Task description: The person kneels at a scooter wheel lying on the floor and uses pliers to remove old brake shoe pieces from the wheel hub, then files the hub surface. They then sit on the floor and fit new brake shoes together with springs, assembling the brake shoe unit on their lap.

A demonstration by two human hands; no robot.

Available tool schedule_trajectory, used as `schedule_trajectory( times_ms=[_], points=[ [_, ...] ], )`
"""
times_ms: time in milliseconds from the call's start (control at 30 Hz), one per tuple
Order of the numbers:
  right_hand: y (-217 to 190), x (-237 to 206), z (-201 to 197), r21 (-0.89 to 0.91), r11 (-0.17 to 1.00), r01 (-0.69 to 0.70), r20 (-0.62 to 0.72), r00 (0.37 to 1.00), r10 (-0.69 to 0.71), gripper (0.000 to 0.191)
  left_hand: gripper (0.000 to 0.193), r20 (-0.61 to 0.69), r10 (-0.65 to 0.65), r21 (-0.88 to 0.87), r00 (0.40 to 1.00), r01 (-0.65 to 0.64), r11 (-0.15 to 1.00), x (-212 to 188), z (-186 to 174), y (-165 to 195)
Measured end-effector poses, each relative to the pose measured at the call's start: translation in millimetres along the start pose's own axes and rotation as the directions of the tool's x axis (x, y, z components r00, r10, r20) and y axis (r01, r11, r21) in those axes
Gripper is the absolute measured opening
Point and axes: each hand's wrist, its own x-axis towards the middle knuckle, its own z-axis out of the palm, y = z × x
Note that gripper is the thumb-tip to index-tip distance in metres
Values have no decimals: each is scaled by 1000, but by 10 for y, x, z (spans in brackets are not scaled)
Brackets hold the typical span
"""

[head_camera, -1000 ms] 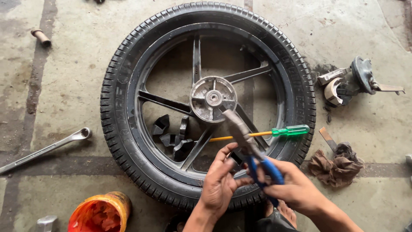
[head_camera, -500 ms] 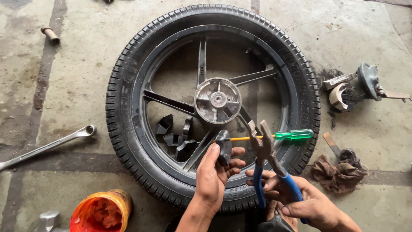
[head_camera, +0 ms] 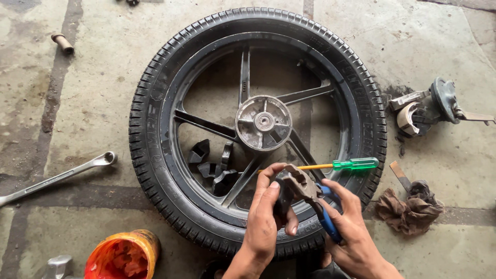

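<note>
A motorcycle wheel with a black tyre (head_camera: 155,139) and spoked alloy rim lies flat on the concrete floor, its grey hub (head_camera: 264,122) in the middle. Over the near rim, my left hand (head_camera: 266,217) grips a dark rubber block (head_camera: 290,185). My right hand (head_camera: 351,227) holds blue-handled pliers (head_camera: 326,219) whose jaws meet that block. Several black rubber pieces (head_camera: 212,163) lie between the spokes. A screwdriver with a green handle (head_camera: 354,164) rests across the rim by my right hand.
A long spanner (head_camera: 57,177) lies at the left. An orange tub of grease (head_camera: 121,256) sits at the bottom left. A brown rag (head_camera: 411,206) and a metal brake part (head_camera: 431,108) lie at the right. A small tube (head_camera: 63,43) lies at the upper left.
The pliers have swung down from pointing upward to lie low in my right hand. My left hand has closed round the rubber block and raised it against the jaws.
</note>
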Motion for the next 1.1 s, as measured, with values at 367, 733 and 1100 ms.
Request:
schedule_trajectory(
  times_ms=[367,733,1100],
  points=[
    [20,172,-97,-294,943,158,-4,986,-166,69,63,150,45,192,988,-74,979,-106,-4,84],
    [12,266,-197,-367,891,265,-63,949,-309,48,76,93,-47,153,995,32,988,-227,-8,99],
    [70,273,-355,-179,933,314,-158,926,-342,58,74,112,-101,47,989,96,994,-347,132,35]
  ],
)
